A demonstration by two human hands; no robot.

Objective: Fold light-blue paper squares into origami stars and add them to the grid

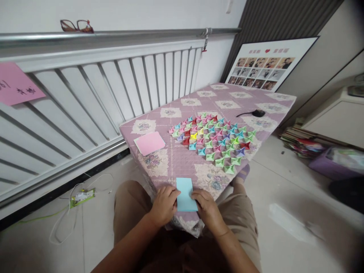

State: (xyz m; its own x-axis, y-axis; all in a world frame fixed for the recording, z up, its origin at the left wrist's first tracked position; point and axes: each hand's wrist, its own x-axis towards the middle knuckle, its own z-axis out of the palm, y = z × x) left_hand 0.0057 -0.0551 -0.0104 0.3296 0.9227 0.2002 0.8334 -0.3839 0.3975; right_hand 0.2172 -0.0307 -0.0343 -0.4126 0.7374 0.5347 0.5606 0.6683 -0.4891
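A light blue paper [186, 195], shaped as an upright rectangle, lies at the near corner of the cloth-covered table [182, 161]. At its left edge my left hand [165, 203] has its fingers closed on the paper. My right hand [207, 208] pinches the right edge, its thumb hidden. Beyond the hands, several small folded paper pieces [209, 144] in green, pink, blue, red and yellow stand in rows. A stack of pink square paper [150, 143] lies to the left of them.
A black object with a short cord [258, 113] sits on the table's far right part. Behind is a white radiator [136, 83] with glasses [76, 26] on the pipe above. A photo board [261, 68] leans at the back. A power strip [83, 196] lies on the floor at left.
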